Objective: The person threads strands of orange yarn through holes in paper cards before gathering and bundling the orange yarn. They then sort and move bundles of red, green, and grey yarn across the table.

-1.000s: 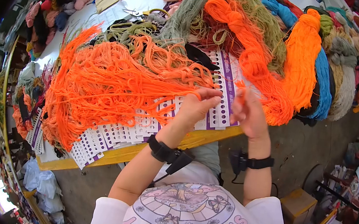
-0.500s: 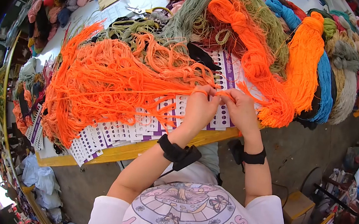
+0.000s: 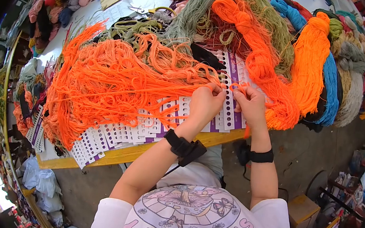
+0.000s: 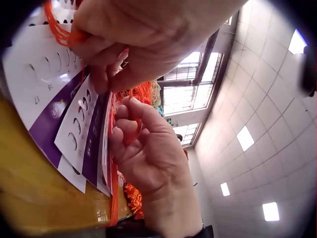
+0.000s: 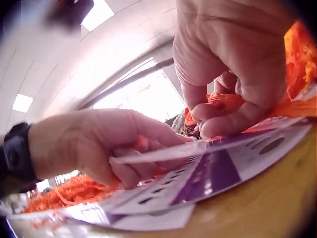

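Orange embroidery threads (image 3: 118, 76) lie in a big tangled heap over punched cards. Several strands run right from the heap to my left hand (image 3: 207, 102), which pinches them above the cards. In the left wrist view an orange loop (image 4: 59, 32) bends out of its fingers. My right hand (image 3: 251, 106) is a short way to the right, a small bundle of orange thread (image 5: 223, 100) between thumb and fingers. A tail of orange thread (image 4: 114, 193) hangs below it past the table edge. Under both hands, the white-and-purple punched cards (image 5: 213, 173) overlap.
The yellow table edge (image 3: 141, 152) runs close below my hands. Orange, green and grey skeins pile up behind them, with a bright orange skein (image 3: 309, 61) and a blue skein (image 3: 329, 91) on the right. Scissors (image 3: 159, 10) lie farther back. A cardboard box (image 3: 301, 213) stands on the floor.
My hands were apart with the right fingers raised, then met over the cards. Now the right hand is slightly to the right with orange thread, and a tail shows below it.
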The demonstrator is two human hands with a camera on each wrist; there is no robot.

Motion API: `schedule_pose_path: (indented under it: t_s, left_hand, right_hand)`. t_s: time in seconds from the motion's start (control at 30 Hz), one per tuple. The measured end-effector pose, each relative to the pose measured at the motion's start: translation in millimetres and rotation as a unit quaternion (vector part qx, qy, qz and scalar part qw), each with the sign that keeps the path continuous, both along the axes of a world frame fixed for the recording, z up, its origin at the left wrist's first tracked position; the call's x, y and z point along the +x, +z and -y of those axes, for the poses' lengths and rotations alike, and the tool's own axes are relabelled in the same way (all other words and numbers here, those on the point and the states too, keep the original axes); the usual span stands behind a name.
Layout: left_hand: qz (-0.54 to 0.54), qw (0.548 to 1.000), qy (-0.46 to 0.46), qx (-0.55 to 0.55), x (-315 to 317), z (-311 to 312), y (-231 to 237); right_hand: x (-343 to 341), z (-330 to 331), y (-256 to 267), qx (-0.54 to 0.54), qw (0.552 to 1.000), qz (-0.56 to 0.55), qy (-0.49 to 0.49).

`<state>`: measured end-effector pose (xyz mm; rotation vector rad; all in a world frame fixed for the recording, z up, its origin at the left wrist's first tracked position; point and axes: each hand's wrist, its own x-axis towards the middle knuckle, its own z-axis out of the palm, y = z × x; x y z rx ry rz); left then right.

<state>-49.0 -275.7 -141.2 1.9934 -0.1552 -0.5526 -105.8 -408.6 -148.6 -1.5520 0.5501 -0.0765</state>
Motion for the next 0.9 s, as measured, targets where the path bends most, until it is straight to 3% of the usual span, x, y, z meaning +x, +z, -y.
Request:
schedule_pose_path:
  t_s: [0.07, 0.17, 0.27, 0.37, 0.57, 0.67, 0.77, 0.87, 0.9]
  left_hand:
    - [-0.031, 0.997, 0.006, -0.071, 0, -4, 0]
    - [-0.119, 0.983, 0.015, -0.138, 5, -4, -10]
    - [-0.247, 0.948, 0.017, -0.202, 8, -6, 3]
    - [-0.269, 0.938, 0.002, -0.217, 11, -7, 0]
    - [-0.21, 0.962, 0.023, -0.173, 8, 0, -5]
    - [-0.15, 0.977, 0.029, -0.148, 7, 5, -7]
    - [-0.074, 0.99, 0.005, -0.118, 9, 6, -15]
    - [0.02, 0.999, -0.029, 0.003, 9, 2, -4]
    - [-0.014, 0.998, -0.013, -0.06, 10, -1, -6]
  right_hand:
    - [1, -2, -1, -0.171, 0.985, 0.0, 0.004]
    - [2, -10, 4, -0.243, 0.97, 0.018, -0.004]
    - [0, -10, 5, -0.286, 0.957, 0.051, 0.021]
    - [0, -8, 7, -0.257, 0.965, 0.054, 0.031]
    - [3, 1, 11, -0.267, 0.954, 0.073, 0.114]
    - [2, 5, 5, -0.204, 0.971, 0.06, 0.111]
    - [3, 5, 1, -0.211, 0.97, 0.053, 0.108]
    - [4, 1, 6, -0.221, 0.972, 0.019, 0.081]
    - [4, 1, 7, -0.221, 0.972, 0.01, 0.082]
